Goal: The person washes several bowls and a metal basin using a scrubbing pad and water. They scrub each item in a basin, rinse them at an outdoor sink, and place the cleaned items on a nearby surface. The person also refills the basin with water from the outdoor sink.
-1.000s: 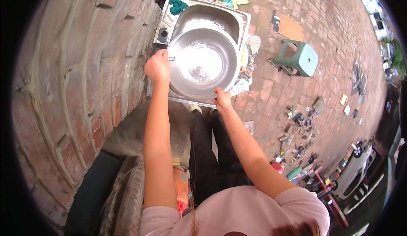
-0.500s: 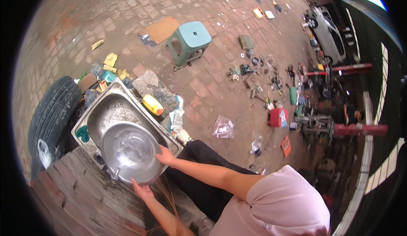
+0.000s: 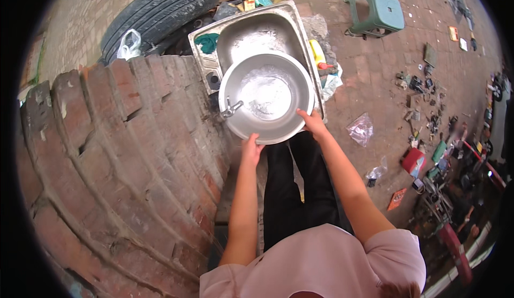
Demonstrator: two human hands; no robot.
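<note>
A round metal basin [image 3: 292,84] is held over the near part of a rectangular stainless steel sink [image 3: 296,17]. My left hand [image 3: 250,147] grips its near rim, thumb over the edge. Farther round the rim to the right, my right hand [image 3: 313,122] grips it the same way; most fingers of both hands are hidden beneath. Shiny wet patches show on the basin's bottom. A metal tap [image 3: 231,108] overlaps the basin's left side. On the sink's left ledge lies a dark green cloth [image 3: 207,43].
A brick wall [image 3: 123,153] fills the left side. Behind the sink lies a large tyre [image 3: 160,14]. A yellow bottle [image 3: 318,53] rests right of the sink. Farther right stand a green stool [image 3: 380,13] and a red container [image 3: 413,162], with scattered parts on the paving.
The view has turned, so the sink and basin now appear farther up and right. Both hands remain on the basin's rim.
</note>
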